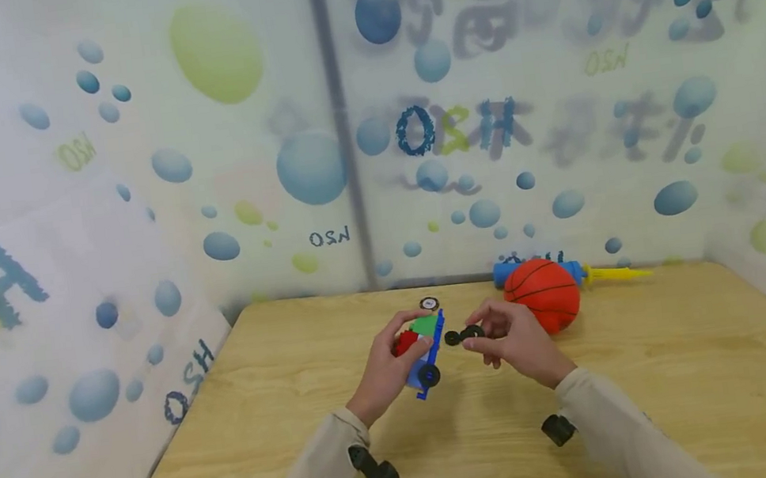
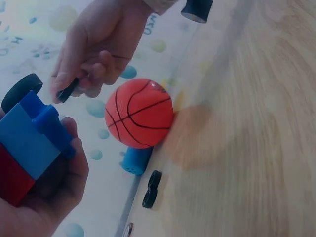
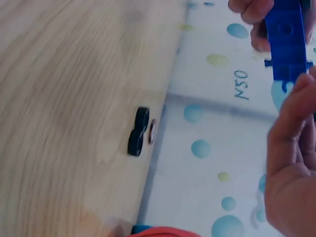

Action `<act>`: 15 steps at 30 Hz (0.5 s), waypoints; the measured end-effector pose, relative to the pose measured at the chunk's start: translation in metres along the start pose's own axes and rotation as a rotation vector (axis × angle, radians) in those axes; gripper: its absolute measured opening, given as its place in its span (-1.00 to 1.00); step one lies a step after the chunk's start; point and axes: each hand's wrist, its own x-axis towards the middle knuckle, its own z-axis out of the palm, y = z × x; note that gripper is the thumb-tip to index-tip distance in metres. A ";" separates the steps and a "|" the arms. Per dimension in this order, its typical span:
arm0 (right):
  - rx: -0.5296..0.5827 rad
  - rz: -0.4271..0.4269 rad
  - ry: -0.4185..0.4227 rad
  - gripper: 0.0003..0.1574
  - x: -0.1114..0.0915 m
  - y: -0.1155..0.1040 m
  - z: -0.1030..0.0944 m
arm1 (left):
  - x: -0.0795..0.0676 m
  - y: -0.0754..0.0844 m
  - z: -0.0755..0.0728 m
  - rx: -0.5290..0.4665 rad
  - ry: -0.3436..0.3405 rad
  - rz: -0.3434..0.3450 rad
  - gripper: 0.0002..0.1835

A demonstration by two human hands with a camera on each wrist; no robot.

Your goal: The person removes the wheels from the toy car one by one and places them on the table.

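My left hand (image 1: 380, 379) grips a toy vehicle of blocks, with red, green and light blue (image 2: 32, 140) parts on a dark blue base (image 3: 287, 39). One black wheel (image 1: 429, 376) sits at the near end of the base. In the right wrist view, the other end of the base shows bare side pegs (image 3: 268, 63). Beside the toy, my right hand (image 1: 523, 341) pinches a small black wheel (image 2: 68, 91) between thumb and fingertips, apart from the base. Part of the toy is hidden behind the left fingers and palm.
Two black wheels (image 3: 138, 132) lie touching on the wooden table (image 1: 251, 446), near a small round disc (image 1: 429, 303) by the wall. A red ball with black lines (image 1: 543, 297) stands at the back right, before a blue pump with a yellow end (image 1: 617, 272).
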 end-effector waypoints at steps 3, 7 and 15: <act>-0.040 0.035 -0.048 -0.60 0.002 0.009 -0.008 | 0.000 -0.002 -0.003 -0.057 -0.006 -0.031 -0.59; -0.117 0.071 -0.124 -0.62 0.007 0.022 -0.015 | -0.001 -0.005 -0.005 -0.105 -0.009 -0.047 -0.62; -0.302 0.191 -0.122 -0.69 0.024 0.044 -0.021 | -0.005 -0.002 -0.007 -0.126 -0.028 -0.035 -0.64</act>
